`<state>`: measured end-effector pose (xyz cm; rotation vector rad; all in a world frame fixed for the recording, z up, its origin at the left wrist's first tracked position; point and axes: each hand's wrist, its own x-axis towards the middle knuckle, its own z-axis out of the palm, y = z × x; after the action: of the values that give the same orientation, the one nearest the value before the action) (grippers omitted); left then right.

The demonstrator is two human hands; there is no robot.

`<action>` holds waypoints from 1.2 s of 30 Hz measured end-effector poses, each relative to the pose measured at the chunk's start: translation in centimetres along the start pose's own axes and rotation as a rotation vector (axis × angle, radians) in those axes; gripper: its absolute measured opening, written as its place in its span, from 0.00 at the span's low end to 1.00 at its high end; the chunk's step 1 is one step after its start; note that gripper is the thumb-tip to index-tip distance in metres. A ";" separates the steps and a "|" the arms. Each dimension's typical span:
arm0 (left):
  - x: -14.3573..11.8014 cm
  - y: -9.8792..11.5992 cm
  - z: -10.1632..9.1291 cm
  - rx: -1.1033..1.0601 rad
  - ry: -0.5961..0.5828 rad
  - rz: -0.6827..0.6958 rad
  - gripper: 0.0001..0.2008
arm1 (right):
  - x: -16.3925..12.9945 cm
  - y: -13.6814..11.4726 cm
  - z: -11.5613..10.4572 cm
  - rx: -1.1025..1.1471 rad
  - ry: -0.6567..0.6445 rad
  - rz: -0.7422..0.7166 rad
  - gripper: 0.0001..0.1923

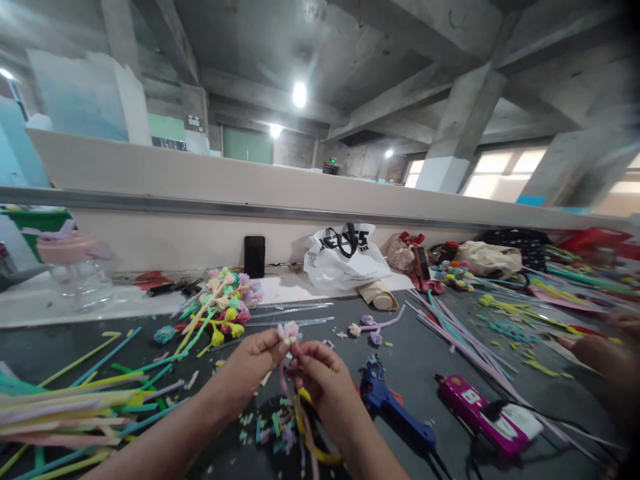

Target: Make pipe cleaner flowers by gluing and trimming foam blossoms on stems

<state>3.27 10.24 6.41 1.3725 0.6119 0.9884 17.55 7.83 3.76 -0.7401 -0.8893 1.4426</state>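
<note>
L hand [253, 363] & R hand [320, 373] both pinch the little pink flower [289, 331] over the dark table [425, 360]. Squeeze too hard & petals may squash; glue gun [393, 407] sits close.

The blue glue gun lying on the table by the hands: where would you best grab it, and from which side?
Probably by the long handle of the blue glue gun, which lies flat, running toward the lower right. Come from above, nearest the right hand, and close around the handle's middle. The nozzle end, up by the hands, is better avoided.
</note>
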 end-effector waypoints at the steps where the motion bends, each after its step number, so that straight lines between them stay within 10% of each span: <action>1: 0.0 0.2 0.1 0.023 0.033 -0.005 0.13 | 0.1 0.0 -0.1 -0.050 0.079 -0.060 0.07; 7: -0.1 -0.4 0.5 0.220 0.088 -0.088 0.17 | 0.0 0.0 -0.6 -0.407 0.307 -0.351 0.08; 20: -0.1 -1.8 -0.9 0.889 -0.015 0.555 0.10 | -1.6 -1.1 0.5 -0.849 0.191 -0.562 0.09; 36: 0.1 -1.3 -0.7 0.862 -0.097 0.449 0.11 | -1.2 -1.2 0.6 -1.035 0.236 -0.619 0.09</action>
<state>2.99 10.81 5.09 2.3833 0.7064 1.0391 17.73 6.53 5.01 -1.2041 -1.5139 0.2641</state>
